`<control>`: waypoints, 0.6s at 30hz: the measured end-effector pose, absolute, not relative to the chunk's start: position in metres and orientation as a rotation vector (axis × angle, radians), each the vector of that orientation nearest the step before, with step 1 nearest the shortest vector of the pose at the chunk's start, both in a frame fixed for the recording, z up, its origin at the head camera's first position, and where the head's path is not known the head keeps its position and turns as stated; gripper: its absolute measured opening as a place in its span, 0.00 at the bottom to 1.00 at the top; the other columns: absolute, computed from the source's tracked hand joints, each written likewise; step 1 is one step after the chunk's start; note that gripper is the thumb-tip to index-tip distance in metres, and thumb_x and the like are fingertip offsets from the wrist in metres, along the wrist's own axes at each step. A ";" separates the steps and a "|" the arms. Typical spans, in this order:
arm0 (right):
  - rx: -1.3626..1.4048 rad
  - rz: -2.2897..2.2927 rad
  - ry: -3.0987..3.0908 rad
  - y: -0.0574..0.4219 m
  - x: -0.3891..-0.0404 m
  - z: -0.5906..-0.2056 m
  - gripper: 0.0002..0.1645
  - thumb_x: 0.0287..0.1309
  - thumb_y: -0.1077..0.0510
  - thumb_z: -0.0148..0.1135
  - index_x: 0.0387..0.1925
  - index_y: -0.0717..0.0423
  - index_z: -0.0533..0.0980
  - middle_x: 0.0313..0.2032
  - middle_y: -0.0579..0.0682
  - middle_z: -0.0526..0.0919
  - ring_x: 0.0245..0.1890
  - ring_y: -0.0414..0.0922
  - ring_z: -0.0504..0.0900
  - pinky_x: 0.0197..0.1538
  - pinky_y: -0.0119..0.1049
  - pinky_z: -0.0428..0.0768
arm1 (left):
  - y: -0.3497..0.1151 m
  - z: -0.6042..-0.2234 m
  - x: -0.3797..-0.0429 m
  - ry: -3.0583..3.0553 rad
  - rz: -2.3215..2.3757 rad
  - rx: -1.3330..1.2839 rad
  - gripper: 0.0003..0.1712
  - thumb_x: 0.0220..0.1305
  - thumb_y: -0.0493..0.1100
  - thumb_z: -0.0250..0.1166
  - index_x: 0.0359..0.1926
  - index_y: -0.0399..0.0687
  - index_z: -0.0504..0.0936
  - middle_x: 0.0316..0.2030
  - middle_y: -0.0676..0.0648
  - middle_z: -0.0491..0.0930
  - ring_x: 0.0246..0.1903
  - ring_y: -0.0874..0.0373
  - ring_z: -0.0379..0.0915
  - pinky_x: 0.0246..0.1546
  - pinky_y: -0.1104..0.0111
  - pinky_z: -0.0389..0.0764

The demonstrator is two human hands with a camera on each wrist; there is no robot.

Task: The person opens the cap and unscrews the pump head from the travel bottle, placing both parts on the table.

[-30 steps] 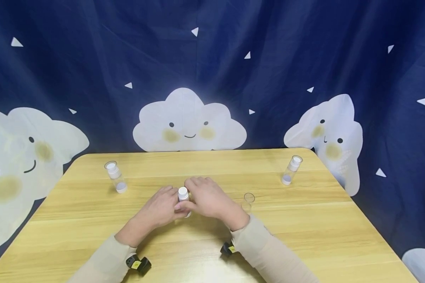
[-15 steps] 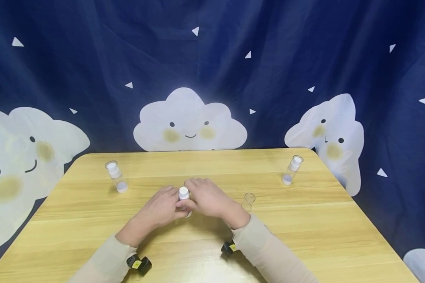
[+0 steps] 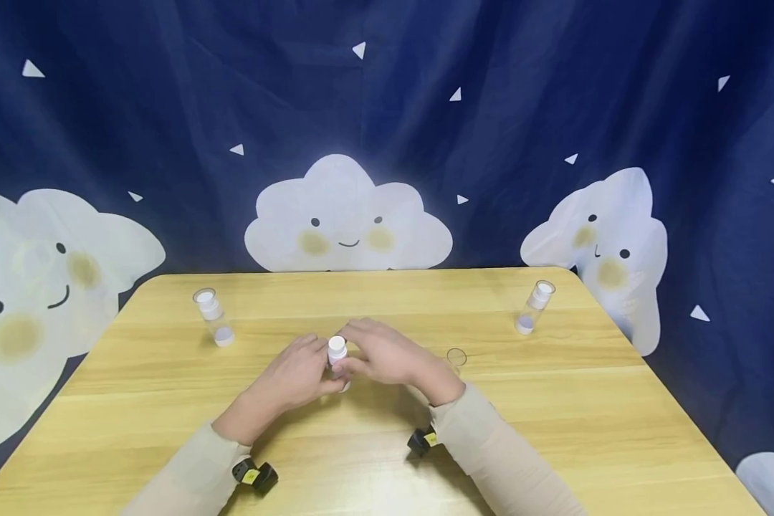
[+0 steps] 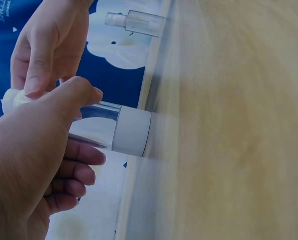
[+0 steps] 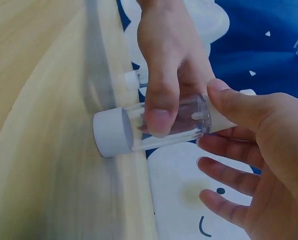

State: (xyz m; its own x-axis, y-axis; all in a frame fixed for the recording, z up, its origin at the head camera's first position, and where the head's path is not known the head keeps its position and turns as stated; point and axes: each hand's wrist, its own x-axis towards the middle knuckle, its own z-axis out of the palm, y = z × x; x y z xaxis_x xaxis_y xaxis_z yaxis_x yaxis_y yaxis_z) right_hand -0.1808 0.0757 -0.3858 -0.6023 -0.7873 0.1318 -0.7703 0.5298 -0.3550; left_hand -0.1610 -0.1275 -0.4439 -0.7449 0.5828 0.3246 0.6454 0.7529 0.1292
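Head view: left hand point(image 3: 297, 369) and right hand point(image 3: 390, 355) hold a clear-and-white cylindrical plastic bottle point(image 5: 189, 124), round white top point(image 3: 337, 345) seemingly seated, clear tubular plastic cover point(image 3: 456, 358) not yet on.

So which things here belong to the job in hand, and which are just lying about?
Job in hand:
middle bottle, held
left hand, gripping it
right hand, pinching its upper end
loose clear cap, probably

Apparently just about:
far left bottle, standing
far right bottle, standing
cloud-print curtain
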 end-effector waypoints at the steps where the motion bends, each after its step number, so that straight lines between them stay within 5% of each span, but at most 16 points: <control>1: -1.373 -0.582 2.715 0.076 -0.181 -0.385 0.25 0.64 0.39 0.58 0.53 0.51 0.74 0.44 0.40 0.77 0.47 0.43 0.76 0.53 0.34 0.73 | -0.128 -0.444 -0.161 -2.690 -0.336 -0.963 0.24 0.57 0.63 0.66 0.36 0.46 0.79 0.27 0.54 0.73 0.28 0.60 0.62 0.36 0.65 0.73; 8: -1.347 -0.352 2.846 0.078 -0.177 -0.379 0.34 0.60 0.30 0.55 0.54 0.50 0.73 0.47 0.45 0.79 0.48 0.42 0.75 0.55 0.41 0.74 | -0.128 -0.442 -0.161 -2.717 -0.332 -0.959 0.26 0.57 0.64 0.66 0.39 0.45 0.80 0.29 0.52 0.75 0.30 0.58 0.65 0.40 0.63 0.74; 18: -1.420 -0.183 3.014 0.069 -0.171 -0.387 0.28 0.61 0.30 0.53 0.37 0.49 0.72 0.30 0.40 0.71 0.32 0.40 0.71 0.41 0.36 0.74 | -0.127 -0.443 -0.161 -2.686 -0.335 -0.971 0.22 0.55 0.61 0.68 0.34 0.49 0.78 0.28 0.55 0.74 0.30 0.58 0.65 0.39 0.63 0.74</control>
